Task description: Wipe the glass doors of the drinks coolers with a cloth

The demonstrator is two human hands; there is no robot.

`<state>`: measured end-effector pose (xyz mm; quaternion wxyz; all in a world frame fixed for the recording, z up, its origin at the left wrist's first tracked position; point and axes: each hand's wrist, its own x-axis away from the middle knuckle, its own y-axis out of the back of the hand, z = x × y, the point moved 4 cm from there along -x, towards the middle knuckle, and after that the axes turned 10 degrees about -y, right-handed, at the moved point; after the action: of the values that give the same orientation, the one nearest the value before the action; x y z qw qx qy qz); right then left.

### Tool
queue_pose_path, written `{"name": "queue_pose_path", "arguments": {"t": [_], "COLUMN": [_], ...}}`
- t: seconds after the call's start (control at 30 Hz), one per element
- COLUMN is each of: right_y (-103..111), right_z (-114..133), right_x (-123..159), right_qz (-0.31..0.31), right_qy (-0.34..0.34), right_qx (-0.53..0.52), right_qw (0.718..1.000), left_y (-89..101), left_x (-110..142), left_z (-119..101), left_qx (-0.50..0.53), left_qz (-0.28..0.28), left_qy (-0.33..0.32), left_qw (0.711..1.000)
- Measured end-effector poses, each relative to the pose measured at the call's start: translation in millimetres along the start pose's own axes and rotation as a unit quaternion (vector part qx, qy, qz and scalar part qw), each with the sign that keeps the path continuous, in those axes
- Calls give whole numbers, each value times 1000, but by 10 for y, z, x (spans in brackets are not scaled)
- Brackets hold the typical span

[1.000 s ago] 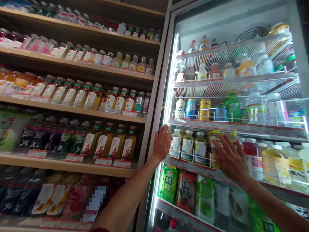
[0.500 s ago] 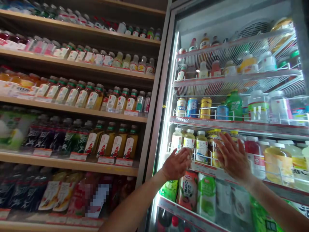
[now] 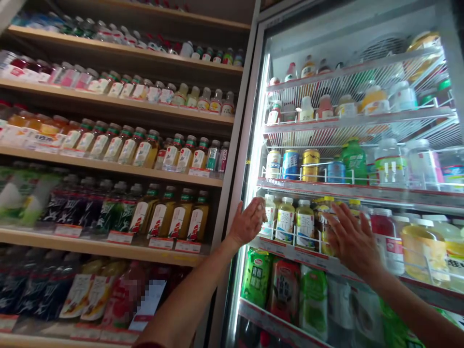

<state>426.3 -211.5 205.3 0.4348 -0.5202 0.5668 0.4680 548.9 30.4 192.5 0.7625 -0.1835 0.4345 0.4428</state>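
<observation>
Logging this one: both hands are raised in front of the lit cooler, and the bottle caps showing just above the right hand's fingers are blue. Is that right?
Not quite: the head view shows yellow bottle caps above the fingers of the right hand, not blue ones. The left hand and right hand are indeed raised in front of the lit cooler.

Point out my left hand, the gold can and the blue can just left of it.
Left hand (image 3: 248, 225), head view: back of the hand.
Gold can (image 3: 311, 159), head view: its side.
Blue can (image 3: 290, 160), head view: its side.
</observation>
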Motion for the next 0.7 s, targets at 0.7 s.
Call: {"name": "queue_pose_path", "arguments": {"t": [0.7], "right_y": [-36], "right_z": [-30], "right_x": [32], "right_qz": [-8], "right_qy": [14], "right_qx": [-4], "right_qw": [1000], "left_y": [-106], "left_x": [-308], "left_z": [-172], "left_qx": [-48], "left_qz": [-7], "left_qy": [-62], "left_qw": [997]}}
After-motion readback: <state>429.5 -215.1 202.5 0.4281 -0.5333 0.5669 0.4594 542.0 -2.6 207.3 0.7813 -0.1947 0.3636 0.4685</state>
